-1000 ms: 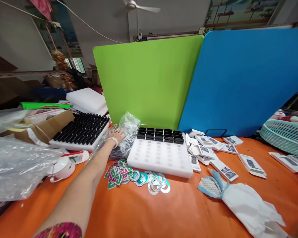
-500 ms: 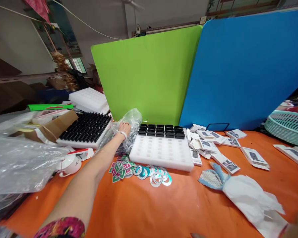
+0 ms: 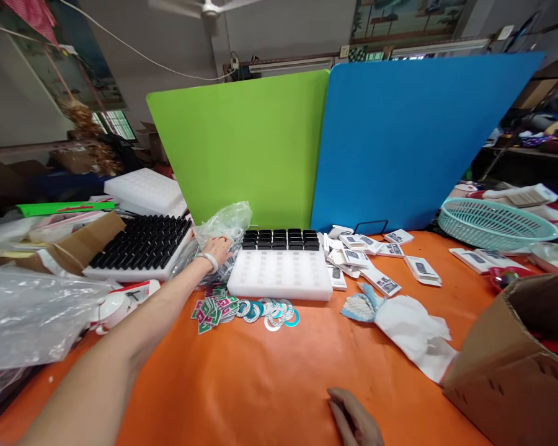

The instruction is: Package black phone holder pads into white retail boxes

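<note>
My left hand (image 3: 217, 250), with a white bracelet at the wrist, reaches into a crumpled clear plastic bag (image 3: 230, 218) of grey items. Its fingers are bent down, and their tips are hidden among the contents. At the lower edge, my right hand (image 3: 353, 420) rests loosely curled on the orange tabletop (image 3: 260, 384), partly cut off, with nothing visible in it. Beside the bag stands a white foam tray (image 3: 279, 275) with rows of black devices (image 3: 279, 240) at its back. Small printed cards (image 3: 212, 311) and ring-shaped stickers (image 3: 270, 311) lie in front.
Another tray of black devices (image 3: 142, 244) sits left. White boxes (image 3: 353, 255) are heaped on the right, near a crumpled white cloth (image 3: 411, 328). A cardboard box (image 3: 511, 365) and a teal basket (image 3: 493, 223) stand farther right. Green (image 3: 242, 148) and blue boards (image 3: 400, 142) rise behind.
The view has swung right, bringing the cardboard box and more of my right hand into sight. My left hand stays at the plastic bag.
</note>
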`<action>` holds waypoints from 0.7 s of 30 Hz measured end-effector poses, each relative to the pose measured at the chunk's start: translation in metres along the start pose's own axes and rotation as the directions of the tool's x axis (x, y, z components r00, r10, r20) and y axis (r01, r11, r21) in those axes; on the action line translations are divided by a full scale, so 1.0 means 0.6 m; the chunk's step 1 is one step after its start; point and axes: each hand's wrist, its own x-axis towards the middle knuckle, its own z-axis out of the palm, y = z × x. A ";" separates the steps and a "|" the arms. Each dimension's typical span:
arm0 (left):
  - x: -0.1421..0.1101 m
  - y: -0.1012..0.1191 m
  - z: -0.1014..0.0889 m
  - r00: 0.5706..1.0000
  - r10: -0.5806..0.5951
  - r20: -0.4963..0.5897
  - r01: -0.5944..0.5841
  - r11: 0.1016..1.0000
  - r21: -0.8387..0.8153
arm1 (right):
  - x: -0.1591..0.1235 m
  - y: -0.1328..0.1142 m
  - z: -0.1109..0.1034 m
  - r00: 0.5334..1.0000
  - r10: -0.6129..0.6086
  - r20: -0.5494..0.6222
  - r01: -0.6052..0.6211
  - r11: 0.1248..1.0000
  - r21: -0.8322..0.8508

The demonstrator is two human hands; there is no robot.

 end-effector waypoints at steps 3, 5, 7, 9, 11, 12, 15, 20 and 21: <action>-0.023 -0.021 0.020 0.993 -0.080 0.090 0.082 0.996 -0.021 | 0.009 -0.001 -0.011 0.995 -0.080 0.051 0.080 0.997 0.007; -0.038 -0.034 0.039 0.980 -0.125 0.155 0.132 0.990 -0.038 | 0.012 -0.009 -0.013 0.994 -0.108 0.015 0.108 0.994 0.017; -0.049 -0.042 0.056 0.968 -0.157 0.196 0.170 0.984 -0.053 | 0.011 -0.016 -0.012 0.992 -0.124 -0.026 0.124 0.992 0.018; -0.054 -0.041 0.069 0.959 -0.189 0.209 0.205 0.977 -0.057 | 0.009 -0.017 -0.009 0.991 -0.122 -0.055 0.123 0.992 0.010; -0.053 -0.034 0.075 0.952 -0.226 0.205 0.240 0.970 -0.046 | 0.007 -0.015 -0.006 0.990 -0.116 -0.074 0.117 0.993 0.009; -0.052 -0.030 0.076 0.951 -0.240 0.197 0.252 0.967 -0.039 | 0.007 -0.015 -0.005 0.990 -0.115 -0.080 0.116 0.993 0.011; -0.052 -0.016 0.074 0.957 -0.245 0.155 0.252 0.967 -0.028 | 0.008 -0.019 -0.007 0.991 -0.113 -0.066 0.115 0.993 0.027; -0.066 -0.008 0.070 0.966 -0.228 0.121 0.239 0.968 -0.078 | 0.011 -0.031 -0.012 0.995 -0.086 -0.047 0.088 0.996 0.024; -0.070 -0.007 0.071 0.967 -0.223 0.120 0.235 0.967 -0.093 | 0.011 -0.032 -0.012 0.996 -0.081 -0.044 0.082 0.996 0.023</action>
